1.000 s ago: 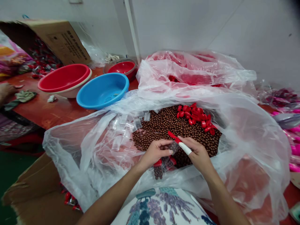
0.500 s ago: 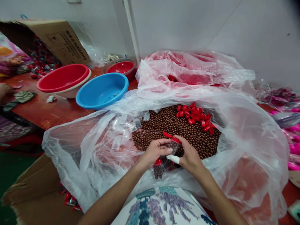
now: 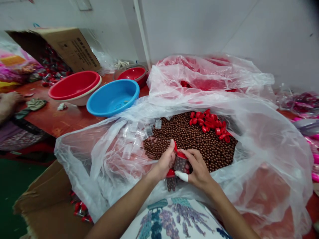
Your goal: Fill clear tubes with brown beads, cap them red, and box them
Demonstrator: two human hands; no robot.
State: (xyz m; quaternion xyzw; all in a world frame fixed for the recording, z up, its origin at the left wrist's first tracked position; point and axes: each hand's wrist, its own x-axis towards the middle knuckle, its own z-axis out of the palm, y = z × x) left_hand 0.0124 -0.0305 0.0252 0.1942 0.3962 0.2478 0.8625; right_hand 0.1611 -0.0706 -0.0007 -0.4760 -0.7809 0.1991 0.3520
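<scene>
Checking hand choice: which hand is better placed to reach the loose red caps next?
Likely the right hand: it is nearer the red caps than the left hand, though its fingers are on a clear container.

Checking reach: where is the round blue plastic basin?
Head view, left: the round blue plastic basin sits right of the stacked red and cream plastic basins.

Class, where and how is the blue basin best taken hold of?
Probably by the near-left rim of the blue basin, coming from the front, thumb inside and fingers under the lip. Its open mouth faces up, while the clear plastic bag lies close against its near-right side.
</scene>
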